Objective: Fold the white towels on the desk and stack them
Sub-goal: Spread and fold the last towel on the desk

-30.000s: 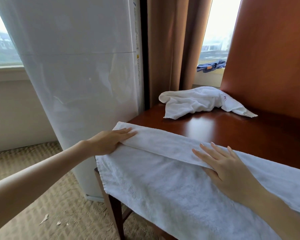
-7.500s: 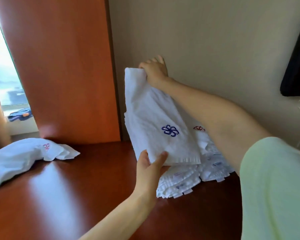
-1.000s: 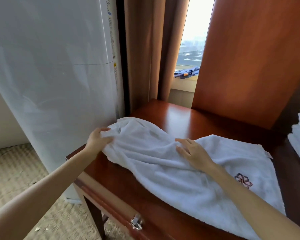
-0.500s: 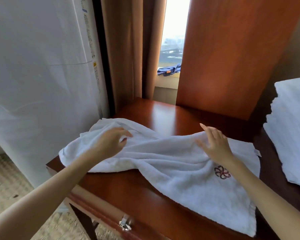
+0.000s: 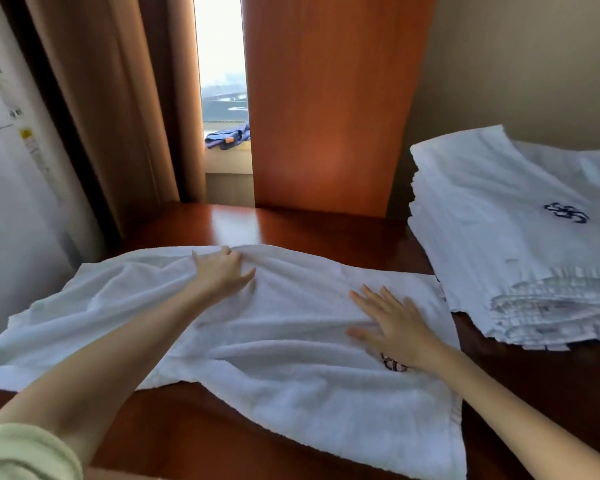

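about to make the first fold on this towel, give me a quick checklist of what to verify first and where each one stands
1. Towel lying smooth: not ok. Creases run across its middle and bunch by the left hand.
2. Both hands on the cloth: ok. The right hand presses flat just above the embroidered logo.
3. Whole towel on the desk: cannot tell. Its left end runs to the frame edge.
4. Folded stack ready to receive it: ok. Its top towel lies flat with nothing on it.
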`<state>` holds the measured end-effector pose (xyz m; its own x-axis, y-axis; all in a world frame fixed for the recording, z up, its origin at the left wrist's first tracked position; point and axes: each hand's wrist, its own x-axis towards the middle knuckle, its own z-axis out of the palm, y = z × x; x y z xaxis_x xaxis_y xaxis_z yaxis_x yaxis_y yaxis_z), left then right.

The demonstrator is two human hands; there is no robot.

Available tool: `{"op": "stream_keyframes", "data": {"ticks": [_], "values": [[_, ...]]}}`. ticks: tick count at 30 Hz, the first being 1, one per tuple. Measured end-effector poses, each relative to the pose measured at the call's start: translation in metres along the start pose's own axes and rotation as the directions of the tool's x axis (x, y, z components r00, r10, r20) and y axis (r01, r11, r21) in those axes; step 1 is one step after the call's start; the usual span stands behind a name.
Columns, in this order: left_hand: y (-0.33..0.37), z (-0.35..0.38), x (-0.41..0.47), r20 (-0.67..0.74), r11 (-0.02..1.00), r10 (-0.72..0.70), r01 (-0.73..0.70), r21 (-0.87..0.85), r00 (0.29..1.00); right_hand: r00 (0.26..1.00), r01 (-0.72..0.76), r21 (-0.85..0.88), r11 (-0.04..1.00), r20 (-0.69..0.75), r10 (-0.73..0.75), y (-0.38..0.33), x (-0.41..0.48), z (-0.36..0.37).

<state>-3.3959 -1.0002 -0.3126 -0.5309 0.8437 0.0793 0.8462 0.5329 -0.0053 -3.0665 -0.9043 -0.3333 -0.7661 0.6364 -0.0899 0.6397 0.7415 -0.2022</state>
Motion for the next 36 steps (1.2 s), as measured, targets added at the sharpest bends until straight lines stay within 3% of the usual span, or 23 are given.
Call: {"op": "stream_keyframes", "data": {"ticks": [2,4,5,7,10,13,15,17,19,21,24,29,33,36], "values": [[0.020,-0.003,-0.006,-0.164,0.986,0.167,-0.166,0.020,0.972,0.999,-0.051,0.147,0.988,0.007,0.050,0.002,0.013,-0.008],[0.041,0.001,-0.020,-0.118,0.913,0.400,-0.406,-0.030,0.909,0.993,-0.117,0.153,0.981,0.015,0.116,0.004,0.033,-0.013],[0.050,0.006,-0.030,-0.039,0.889,0.447,-0.449,-0.087,0.894,0.989,-0.151,0.114,0.982,0.018,0.149,0.005,0.043,-0.013],[0.063,0.013,-0.049,0.088,0.915,0.382,-0.364,-0.171,0.920,0.982,-0.188,0.021,0.982,0.021,0.187,0.009,0.061,-0.012],[0.073,0.020,-0.080,0.098,0.926,0.313,-0.280,-0.254,0.945,0.974,-0.205,-0.016,0.979,0.093,0.206,0.017,0.081,-0.024],[0.050,0.004,-0.091,-0.047,0.875,0.230,-0.228,-0.426,0.972,0.960,-0.217,-0.087,0.972,0.163,0.229,0.008,0.101,-0.052],[0.006,-0.014,-0.076,-0.140,0.908,0.035,-0.089,-0.409,0.990,0.982,-0.190,-0.146,0.971,-0.026,0.188,-0.023,0.112,-0.060],[-0.050,-0.028,-0.058,-0.039,0.925,-0.191,0.166,-0.342,0.981,0.972,0.005,-0.023,1.000,-0.236,-0.010,-0.074,0.118,-0.051],[-0.097,-0.031,-0.048,0.084,0.920,-0.279,0.291,-0.261,0.957,0.939,0.274,0.161,0.948,-0.260,-0.227,-0.131,0.120,-0.031],[-0.123,-0.029,-0.046,0.123,0.920,-0.269,0.293,-0.260,0.955,0.915,0.392,0.199,0.898,-0.183,-0.358,-0.176,0.129,-0.008],[-0.138,-0.023,-0.035,0.107,0.961,-0.211,0.227,-0.158,0.971,0.899,0.432,0.142,0.891,-0.147,-0.413,-0.211,0.155,0.010],[-0.145,-0.014,0.007,0.089,0.957,-0.273,0.280,-0.077,0.958,0.938,0.339,0.139,0.930,-0.128,-0.323,-0.211,0.205,0.008],[-0.140,0.001,0.020,0.193,0.963,-0.263,0.270,-0.013,0.945,0.955,0.296,0.032,0.955,0.025,-0.297,-0.201,0.231,0.011],[-0.127,0.006,0.014,0.138,0.966,-0.255,0.258,-0.008,0.957,0.960,0.278,-0.010,0.960,0.038,-0.278,-0.201,0.233,0.024]]}}
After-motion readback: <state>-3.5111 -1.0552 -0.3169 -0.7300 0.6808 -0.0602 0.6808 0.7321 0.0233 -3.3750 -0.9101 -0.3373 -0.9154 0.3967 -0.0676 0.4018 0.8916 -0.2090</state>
